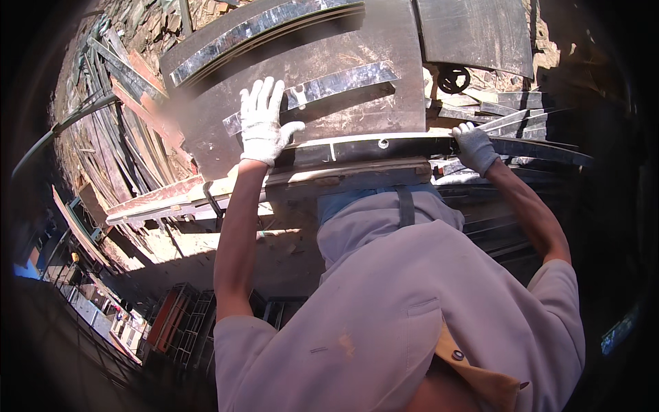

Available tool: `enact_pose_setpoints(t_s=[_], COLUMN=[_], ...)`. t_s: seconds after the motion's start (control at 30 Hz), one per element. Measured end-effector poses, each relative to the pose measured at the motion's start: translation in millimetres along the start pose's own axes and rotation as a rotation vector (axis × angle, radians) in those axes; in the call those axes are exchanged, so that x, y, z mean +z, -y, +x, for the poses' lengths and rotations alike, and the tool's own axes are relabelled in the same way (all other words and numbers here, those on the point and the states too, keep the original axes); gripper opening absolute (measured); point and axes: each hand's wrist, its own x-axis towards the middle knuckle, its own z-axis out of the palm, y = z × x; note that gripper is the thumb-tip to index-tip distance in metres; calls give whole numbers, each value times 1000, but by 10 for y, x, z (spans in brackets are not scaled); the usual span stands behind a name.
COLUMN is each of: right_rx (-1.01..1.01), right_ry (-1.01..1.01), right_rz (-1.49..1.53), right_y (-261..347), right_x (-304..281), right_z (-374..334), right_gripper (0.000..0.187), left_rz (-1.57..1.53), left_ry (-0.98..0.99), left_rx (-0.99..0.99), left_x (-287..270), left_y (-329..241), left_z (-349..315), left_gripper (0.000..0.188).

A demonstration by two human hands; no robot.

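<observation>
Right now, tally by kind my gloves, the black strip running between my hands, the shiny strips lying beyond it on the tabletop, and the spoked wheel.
Gloves: left glove, right glove: 2
Black strip: 1
Shiny strips: upper strip, lower strip: 2, uncounting layers beneath the upper
Spoked wheel: 1
Total: 6

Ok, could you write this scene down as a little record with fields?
Left hand: gloved, fingers spread, near the black strip
Right hand: gloved, fingers curled over the black strip
Black strip: long, narrow, along the near edge of a brown board
On board: farther shiny strip, nearer shiny strip
Left side: heaped wood pieces
Beyond right hand: dark wheel
</observation>
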Motion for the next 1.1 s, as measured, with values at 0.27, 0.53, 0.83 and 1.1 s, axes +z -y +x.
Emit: enact_pose_setpoints(t_s=[0.27,0.53,0.83,1.1], right_rx=[-73,-75,-204,-204], right_ry=[-133,-194,-358,-266], right_rz=[10,-12,11,-99], right_y=[353,636,1067,1009], right_x=[171,412,62,248], right_z=[97,260,274,376], right_gripper=[34,41,48,36], left_rz=[-352,-331,-380,-379], left_ry=[331,163,108,122], left_rx=[-91,-168,-154,-181], left_x=[500,619,440,579], left_y=[-933,-698,-767,-725], left_z=[-666,-981,-977,-991], left_gripper=[37,33,37,37])
